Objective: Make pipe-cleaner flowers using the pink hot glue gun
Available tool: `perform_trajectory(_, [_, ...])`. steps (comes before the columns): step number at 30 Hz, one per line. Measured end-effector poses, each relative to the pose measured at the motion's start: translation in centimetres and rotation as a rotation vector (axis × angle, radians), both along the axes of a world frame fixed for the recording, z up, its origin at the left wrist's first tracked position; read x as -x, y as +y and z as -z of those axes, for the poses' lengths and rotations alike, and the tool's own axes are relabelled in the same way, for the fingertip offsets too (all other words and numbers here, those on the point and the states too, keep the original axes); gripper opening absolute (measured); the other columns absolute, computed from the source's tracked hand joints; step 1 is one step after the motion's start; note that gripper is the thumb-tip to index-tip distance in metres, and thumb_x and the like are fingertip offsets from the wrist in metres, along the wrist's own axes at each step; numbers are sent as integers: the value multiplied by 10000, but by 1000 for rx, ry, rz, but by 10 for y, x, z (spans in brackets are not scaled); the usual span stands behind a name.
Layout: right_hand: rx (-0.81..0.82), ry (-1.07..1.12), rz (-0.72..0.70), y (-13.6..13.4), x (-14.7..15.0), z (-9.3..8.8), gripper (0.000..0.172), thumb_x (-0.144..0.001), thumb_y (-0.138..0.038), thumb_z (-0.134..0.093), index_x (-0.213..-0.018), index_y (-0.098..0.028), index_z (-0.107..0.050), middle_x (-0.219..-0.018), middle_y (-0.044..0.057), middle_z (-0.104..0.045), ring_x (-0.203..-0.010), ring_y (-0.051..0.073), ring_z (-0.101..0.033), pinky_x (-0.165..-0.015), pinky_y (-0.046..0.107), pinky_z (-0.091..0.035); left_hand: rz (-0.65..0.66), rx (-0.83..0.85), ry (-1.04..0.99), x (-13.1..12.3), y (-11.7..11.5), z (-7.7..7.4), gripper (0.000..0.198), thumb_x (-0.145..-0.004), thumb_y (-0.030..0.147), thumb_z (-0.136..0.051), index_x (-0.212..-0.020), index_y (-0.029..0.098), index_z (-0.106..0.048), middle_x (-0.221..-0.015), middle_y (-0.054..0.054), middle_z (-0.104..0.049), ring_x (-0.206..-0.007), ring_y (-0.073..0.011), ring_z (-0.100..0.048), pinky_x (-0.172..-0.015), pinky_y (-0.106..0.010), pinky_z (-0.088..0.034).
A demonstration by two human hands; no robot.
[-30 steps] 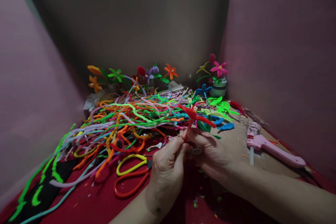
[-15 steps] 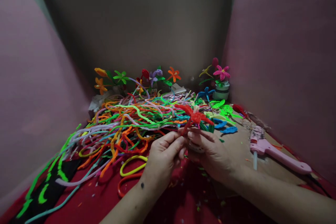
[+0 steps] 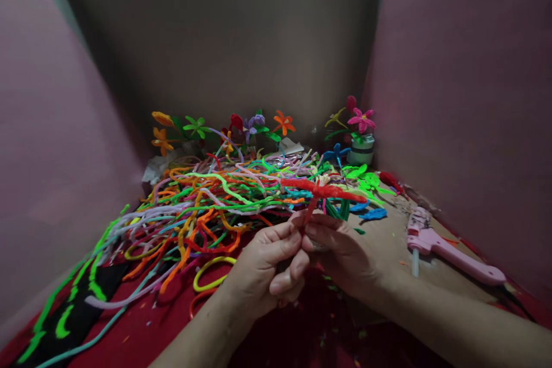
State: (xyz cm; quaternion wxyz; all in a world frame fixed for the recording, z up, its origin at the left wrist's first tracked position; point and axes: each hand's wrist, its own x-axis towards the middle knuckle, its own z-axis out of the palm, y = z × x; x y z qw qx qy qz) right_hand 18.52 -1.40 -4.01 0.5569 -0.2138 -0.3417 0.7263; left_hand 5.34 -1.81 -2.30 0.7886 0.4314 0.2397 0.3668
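A red pipe-cleaner flower (image 3: 332, 191) stands upright between my hands, its petals spread nearly level and seen from the side. Its thin red stem (image 3: 310, 213) runs down into my fingertips. My left hand (image 3: 269, 256) is closed, thumb and forefinger pinching the stem's lower part. From the other side, the closed fingers of my right hand (image 3: 342, 250) meet the stem at the same spot. The stem's lower end is hidden by the fingers. Just behind the flower lie dark green pipe-cleaner pieces (image 3: 337, 209) and blue petals (image 3: 373, 214).
A large heap of coloured pipe cleaners (image 3: 215, 201) spreads behind and left of my hands. To the right, a pink glue gun (image 3: 457, 256) lies on brown cardboard (image 3: 392, 250). Several finished flowers (image 3: 284, 122) and a small jar (image 3: 360, 150) stand along the back wall.
The red flower has tipped from facing me to a side-on view, its petals now nearly level. Both hands stay together on the stem, the left fingers curled in more. The view has shifted slightly.
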Motion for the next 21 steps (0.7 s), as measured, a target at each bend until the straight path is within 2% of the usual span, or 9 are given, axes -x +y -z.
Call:
perform_trajectory(2, [26, -4, 40, 1, 0, 1, 85, -649, -216, -721, -723, -184, -694, -604, -23, -596, -483, 68, -469, -456, 199, -334, -144, -129, 186, -2, -2, -1, 174, -829, 296, -500, -794, 146, -582, -483, 46, -513, -280, -14, -289, -314, -144, -235])
perform_trajectory(5, [83, -25, 146, 1, -1, 4, 107, -634, -200, -738, -732, -201, -697, -668, -29, -624, -485, 57, -460, -483, 206, -356, -431, -472, 494, -6, -6, 2, 134, -795, 265, -555, -871, 165, -601, -618, 23, -570, -465, -50, -456, -437, -152, -340])
perform_trajectory(8, [89, -81, 200, 1, -1, 5, 122, -625, -194, -746, -740, -196, -703, -705, -16, -653, -483, 51, -442, -521, 217, -387, -575, -705, 645, -8, -9, 7, 101, -798, 237, -538, -825, 174, -611, -669, 23, -558, -573, -70, -478, -549, -169, -388])
perform_trajectory(10, [45, -102, 167, 0, 0, 4, 130, -645, -206, -733, -773, -200, -709, -712, -7, -660, -483, 56, -446, -527, 224, -398, -574, -668, 649, -8, -9, 7, 136, -822, 251, -492, -770, 174, -592, -593, 41, -502, -498, -61, -444, -491, -168, -370])
perform_trajectory(14, [-41, -102, 6, -2, 1, 1, 180, -748, -292, -642, -901, -212, -693, -624, -3, -615, -514, 99, -499, -494, 232, -401, -495, -414, 522, -7, -5, 2, 158, -821, 285, -488, -731, 169, -549, -491, 69, -440, -350, -38, -361, -355, -160, -277])
perform_trajectory(21, [-95, -129, -20, 0, 0, 1, 222, -804, -320, -571, -945, -180, -671, -568, -3, -581, -465, 95, -501, -429, 204, -350, -312, -187, 266, -4, 0, -1, 150, -815, 286, -523, -807, 151, -587, -490, 53, -500, -309, -13, -358, -321, -131, -222])
